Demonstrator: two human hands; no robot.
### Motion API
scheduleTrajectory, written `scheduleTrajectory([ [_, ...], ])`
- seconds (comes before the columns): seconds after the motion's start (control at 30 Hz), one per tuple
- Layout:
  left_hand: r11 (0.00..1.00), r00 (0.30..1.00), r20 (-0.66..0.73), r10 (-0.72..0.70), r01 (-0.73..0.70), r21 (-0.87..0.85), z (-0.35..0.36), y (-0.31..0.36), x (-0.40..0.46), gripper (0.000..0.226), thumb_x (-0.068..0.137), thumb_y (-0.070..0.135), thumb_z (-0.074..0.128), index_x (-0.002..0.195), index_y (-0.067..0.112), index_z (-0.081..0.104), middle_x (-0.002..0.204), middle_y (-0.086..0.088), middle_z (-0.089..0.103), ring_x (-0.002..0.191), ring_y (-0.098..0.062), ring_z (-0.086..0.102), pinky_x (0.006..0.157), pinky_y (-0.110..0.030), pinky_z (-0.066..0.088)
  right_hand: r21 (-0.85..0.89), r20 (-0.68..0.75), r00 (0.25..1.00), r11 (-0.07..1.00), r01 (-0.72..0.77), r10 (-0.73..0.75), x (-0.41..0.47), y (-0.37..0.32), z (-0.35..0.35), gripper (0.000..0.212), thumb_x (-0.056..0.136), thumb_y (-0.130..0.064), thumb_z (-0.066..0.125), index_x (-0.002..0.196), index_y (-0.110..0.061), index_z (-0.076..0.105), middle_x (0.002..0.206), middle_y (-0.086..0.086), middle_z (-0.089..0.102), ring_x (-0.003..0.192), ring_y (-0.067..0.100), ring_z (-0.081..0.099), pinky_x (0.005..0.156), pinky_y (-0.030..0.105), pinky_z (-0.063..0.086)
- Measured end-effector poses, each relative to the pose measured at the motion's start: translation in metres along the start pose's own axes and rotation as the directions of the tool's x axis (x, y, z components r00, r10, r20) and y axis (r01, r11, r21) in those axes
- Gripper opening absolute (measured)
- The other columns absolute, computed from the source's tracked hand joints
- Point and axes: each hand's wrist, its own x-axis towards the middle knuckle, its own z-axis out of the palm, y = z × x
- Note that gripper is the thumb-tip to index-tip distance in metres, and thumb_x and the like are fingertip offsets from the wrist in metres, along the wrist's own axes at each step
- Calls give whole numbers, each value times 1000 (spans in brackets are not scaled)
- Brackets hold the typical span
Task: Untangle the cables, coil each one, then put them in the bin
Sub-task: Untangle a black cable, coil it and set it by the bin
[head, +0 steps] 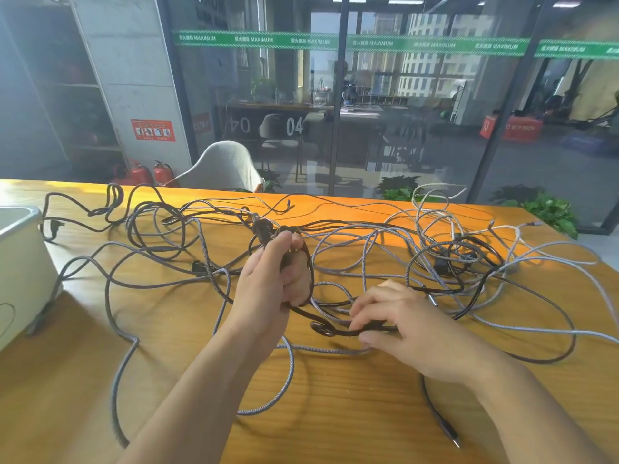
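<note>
Left hand point(268, 279) raised over the middle of the worktop point(335, 413), its grip curled round a small coil of dark cable point(310, 272), with the plug end point(259, 229) poking out above the fingers and partly hidden by them. Right hand point(402, 326) low beside it, grip pinching the same dark cable near a small loop, fingertips blurred. Tangle of grey braided cables point(368, 249) spread across the worktop on both sides of the hands, individual runs hard to trace; white bin point(20, 259) far left of them, cut off by the frame edge.
</note>
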Motion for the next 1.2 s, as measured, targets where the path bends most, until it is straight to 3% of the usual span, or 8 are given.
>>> scheduleTrajectory([
  [0.17,998,999,20,-37,38,-53,2,5,-3,32,108,32,42,86,18,59,55,9,23,46,-9,16,50,-31,10,84,-127,986,990,117,-106,0,-13,4,7,98,-35,71,101,-40,74,107,-27,63,110,2,57,94,25,47],
  [0.3,992,998,45,-52,57,-114,8,9,-8,33,105,35,42,84,18,60,53,10,22,44,-7,15,47,-29,11,70,-4,992,990,126,-126,2,-30,17,10,95,-46,71,98,-37,69,95,-27,60,93,0,58,82,20,45],
  [0.5,982,988,124,-93,112,-152,14,12,-12,26,99,37,46,86,17,56,51,12,22,45,-9,9,44,-25,13,-28,-134,990,998,-48,44,6,-25,21,12,94,-50,68,99,-40,71,83,-33,57,84,-10,54,77,21,39],
  [0.63,983,983,146,-115,134,-128,14,12,-13,27,100,37,45,86,17,56,52,13,22,42,-6,14,44,-25,13,25,-330,925,982,-189,187,9,-11,15,9,96,-47,69,96,-38,71,83,-23,69,80,-2,64,70,18,46],
  [0.8,980,974,190,-123,150,-130,13,12,-13,28,102,38,45,86,18,57,52,13,24,43,-7,13,44,-25,13,208,-318,895,944,-256,312,11,-3,15,14,98,-40,67,87,-34,72,66,-21,64,62,0,59,54,15,39],
  [1.0,986,983,137,-119,133,-98,13,13,-13,27,99,37,46,85,17,56,52,12,23,41,-5,17,45,-25,14,656,-72,906,704,-272,417,10,-2,-2,35,105,-40,51,88,-25,77,84,-3,58,90,17,60,86,32,44],
  [1.1,989,990,102,-96,107,-102,13,11,-11,29,100,36,45,82,18,58,53,11,22,44,-8,14,46,-27,13,620,-139,870,727,-296,473,11,-4,-3,29,109,-35,47,94,-35,72,104,-3,69,105,12,61,95,36,46],
  [1.2,994,997,33,-68,70,-84,13,9,-10,37,108,33,39,81,19,60,55,9,21,47,-11,12,50,-31,12,626,-247,839,741,-244,485,12,-13,-3,20,109,-34,46,102,-41,62,110,-18,68,111,-2,57,89,24,44],
])
